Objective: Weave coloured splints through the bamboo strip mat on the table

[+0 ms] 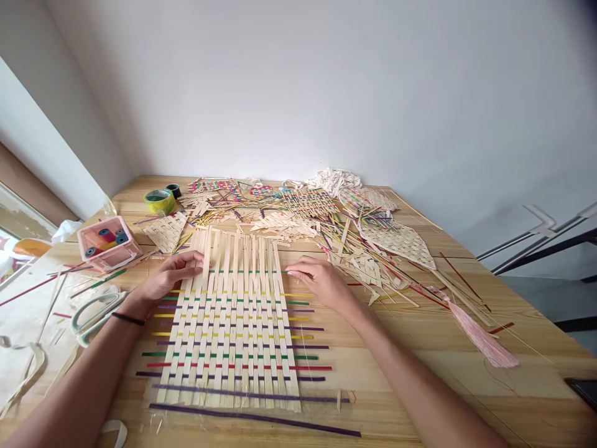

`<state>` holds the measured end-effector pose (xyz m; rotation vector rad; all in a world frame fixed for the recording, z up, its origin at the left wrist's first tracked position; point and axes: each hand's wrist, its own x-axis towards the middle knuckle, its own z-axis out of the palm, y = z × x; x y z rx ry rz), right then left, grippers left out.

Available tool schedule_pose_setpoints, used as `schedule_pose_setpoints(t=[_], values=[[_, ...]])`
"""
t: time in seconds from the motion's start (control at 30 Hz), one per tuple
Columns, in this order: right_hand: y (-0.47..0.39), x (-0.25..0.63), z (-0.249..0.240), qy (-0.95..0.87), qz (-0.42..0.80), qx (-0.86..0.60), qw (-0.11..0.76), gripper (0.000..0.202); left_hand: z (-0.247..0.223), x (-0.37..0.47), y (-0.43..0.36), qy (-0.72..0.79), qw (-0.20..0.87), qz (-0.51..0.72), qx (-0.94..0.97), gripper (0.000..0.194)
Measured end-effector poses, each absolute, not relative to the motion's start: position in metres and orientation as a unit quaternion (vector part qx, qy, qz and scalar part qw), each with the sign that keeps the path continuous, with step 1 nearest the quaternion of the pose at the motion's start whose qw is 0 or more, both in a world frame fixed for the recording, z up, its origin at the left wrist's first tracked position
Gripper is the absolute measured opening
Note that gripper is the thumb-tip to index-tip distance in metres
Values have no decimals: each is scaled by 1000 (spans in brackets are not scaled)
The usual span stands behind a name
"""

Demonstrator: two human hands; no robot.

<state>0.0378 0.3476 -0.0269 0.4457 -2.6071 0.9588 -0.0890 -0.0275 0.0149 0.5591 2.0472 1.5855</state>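
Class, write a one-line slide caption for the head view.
Left hand and right hand frame a partly woven mat of pale strips on a wooden table.

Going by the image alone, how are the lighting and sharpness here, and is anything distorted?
Head view: light seems to come from the left, with soft shadows on the wall at right and a dark top-right corner; woven sheet reads fairly crisp; clear tape near its lower edge shows faint glare; both forearms look stretched toward the lower corners, probably wide-lens distortion.
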Motion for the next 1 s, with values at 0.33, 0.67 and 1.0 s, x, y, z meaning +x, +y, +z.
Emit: schedule_pose_setpoints(t=[0.33,0.67,1.0], values=[[337,39,-21,-906,343,158,191,30,14,-89,-27,747,247,592,173,38],[350,38,-17,-921,302,155,192,21,9,-92,-28,733,250,612,160,36],[353,35,-30,-915,314,170,187,24,15,-89,-25,742,231,600,193,35]])
